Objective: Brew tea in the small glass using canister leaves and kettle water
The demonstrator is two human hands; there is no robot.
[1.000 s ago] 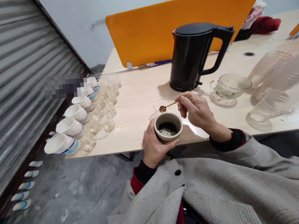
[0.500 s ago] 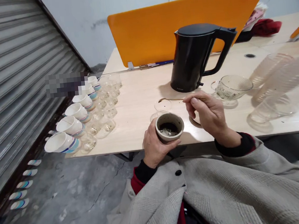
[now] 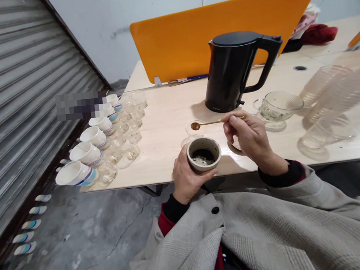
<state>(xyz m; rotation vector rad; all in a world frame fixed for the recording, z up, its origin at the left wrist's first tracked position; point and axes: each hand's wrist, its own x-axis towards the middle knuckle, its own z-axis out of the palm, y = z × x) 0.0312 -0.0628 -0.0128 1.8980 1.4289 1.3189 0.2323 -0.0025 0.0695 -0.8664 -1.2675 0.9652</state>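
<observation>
Seen from the head camera, a person in a gray checked coat (image 3: 248, 221) works at a pale desk (image 3: 163, 132), the left hand (image 3: 188, 176) curled around a small gray cup (image 3: 203, 143) with dark contents at the desk's near edge. The right hand (image 3: 248, 134) pinches a gold-colored spoon (image 3: 212, 122) between thumb and fingers, its bowl pointing left above the gray cup's far side, in line with a small clear cup (image 3: 188, 130); whether the two touch is unclear. Behind the right hand stands a black kettle (image 3: 230, 77), backed by an orange divider (image 3: 175, 52). A glass cup with a handle (image 3: 280, 105), green bits inside, sits to the right, near stacked clear plastic cups (image 3: 350, 91). At left, white paper cups (image 3: 84, 152) line the desk's edge beside rows of clear cups (image 3: 117, 147).
</observation>
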